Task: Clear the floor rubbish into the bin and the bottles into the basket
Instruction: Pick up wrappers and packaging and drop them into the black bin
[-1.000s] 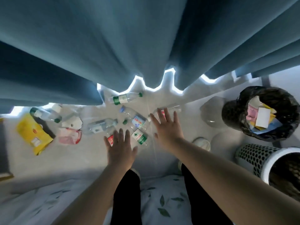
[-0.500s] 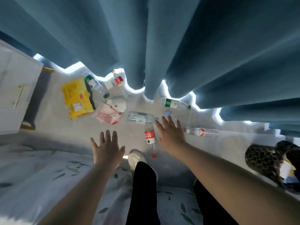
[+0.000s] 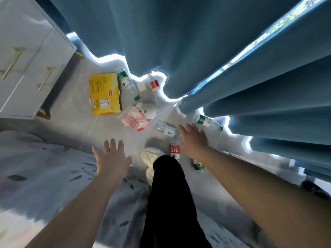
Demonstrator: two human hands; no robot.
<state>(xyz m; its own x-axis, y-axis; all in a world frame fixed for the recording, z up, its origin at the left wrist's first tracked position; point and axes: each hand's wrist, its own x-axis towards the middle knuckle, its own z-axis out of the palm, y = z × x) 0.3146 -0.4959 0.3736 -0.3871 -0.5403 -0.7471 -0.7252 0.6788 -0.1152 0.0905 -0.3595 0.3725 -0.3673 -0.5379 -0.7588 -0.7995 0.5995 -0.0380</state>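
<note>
A white drawer unit with brass handles stands at far left, above a leaf-print bedspread. On the pale floor beside it lies a yellow snack packet, then a green-labelled bottle, a red-labelled bottle at the curtain hem, a pink-and-white wrapper and a piece of white card. The person's left hand, fingers spread and empty, hovers over the bed's edge. A white shoe and a dark trouser leg fill the centre. The right hand, also spread and holding nothing, reaches over a clear barcoded bottle and a second red-labelled bottle; two more green-labelled ones lie near the wrist and under the blue curtain. Nothing appears collected yet, and neither bin nor basket is in view. The step looks like the first pick: the next move calls for closing the right hand round the nearest bottle.
</note>
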